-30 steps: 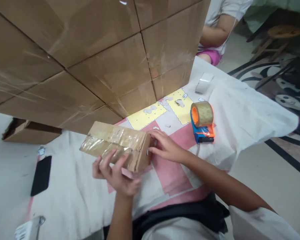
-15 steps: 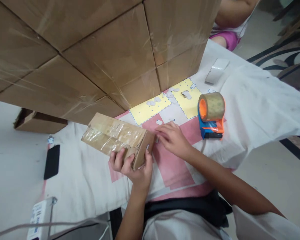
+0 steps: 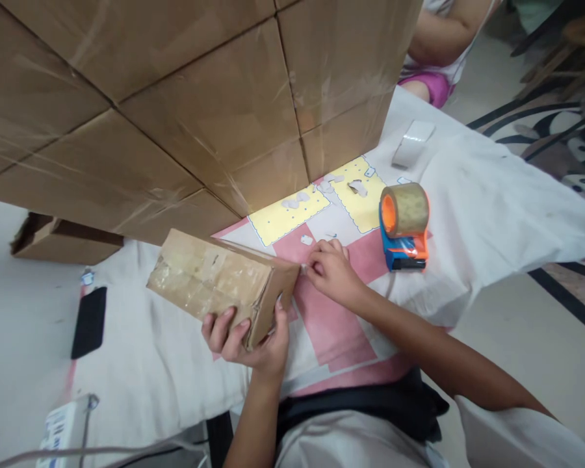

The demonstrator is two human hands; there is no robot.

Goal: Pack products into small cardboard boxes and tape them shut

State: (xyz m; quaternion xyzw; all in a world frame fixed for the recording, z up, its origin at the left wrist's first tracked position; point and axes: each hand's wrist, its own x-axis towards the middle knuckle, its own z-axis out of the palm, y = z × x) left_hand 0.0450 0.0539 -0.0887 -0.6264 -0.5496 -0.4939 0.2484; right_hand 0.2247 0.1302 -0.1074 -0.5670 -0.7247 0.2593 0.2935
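Observation:
A long brown cardboard box (image 3: 214, 276), with shiny clear tape over its top, is held tilted above the cloth-covered table. Its near right corner rests in my left hand (image 3: 248, 338), fingers on the top and thumb on the end face. Beside the box's right end, my right hand (image 3: 331, 270) is closed in a pinch at the edge; a tiny pale bit shows at the fingertips, too small to identify. A tape dispenser (image 3: 404, 227), blue and orange with a roll of tan tape, stands to the right of my right hand.
Stacked taped cartons (image 3: 214, 110) rise behind the table. An open carton (image 3: 68, 239) and a black phone-like object (image 3: 90, 323) lie at left. Paper scraps (image 3: 357, 188) and a white roll or strip (image 3: 413, 143) lie farther back. A person's arm (image 3: 443, 32) shows at top right.
The box has turned slightly, showing more of its far side. My right hand's fingers have curled into a tighter pinch at its end. The whole view has shifted a little.

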